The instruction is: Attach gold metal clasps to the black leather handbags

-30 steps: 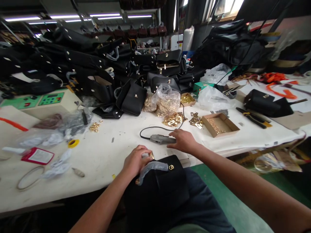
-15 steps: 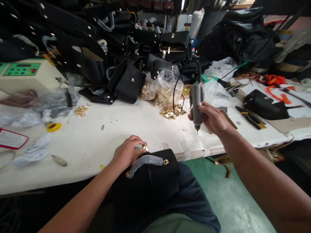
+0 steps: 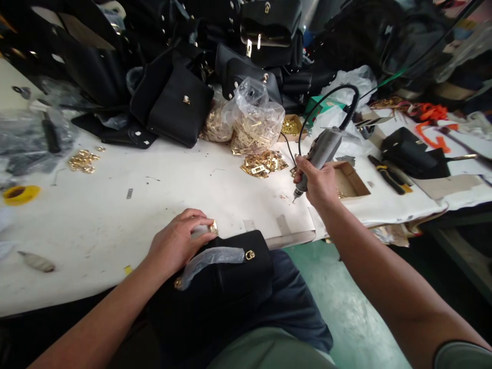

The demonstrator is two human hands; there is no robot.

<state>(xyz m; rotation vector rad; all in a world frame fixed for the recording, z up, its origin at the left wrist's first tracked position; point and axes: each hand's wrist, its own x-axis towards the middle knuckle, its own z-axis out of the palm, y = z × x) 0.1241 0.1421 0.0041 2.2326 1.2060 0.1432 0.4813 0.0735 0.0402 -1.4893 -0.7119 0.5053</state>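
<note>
Left hand point(image 3: 175, 243): fingers pinching gold clasp point(image 3: 213, 227) on black bag point(image 3: 226, 279). Right hand point(image 3: 317, 182): fingers curled round electric screwdriver point(image 3: 321, 154); best keep the bit square to the clasp.

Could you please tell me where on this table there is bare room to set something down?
The widest bare patch of the white table lies between the left hand, the loose gold fittings and the yellow tape roll. It is crowded behind, at the black bags and the hardware sacks, and around the cardboard box.

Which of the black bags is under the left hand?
The black bag on the person's lap, at the table edge; the left hand grips its gold clasp. The others lie piled across the table.
</note>
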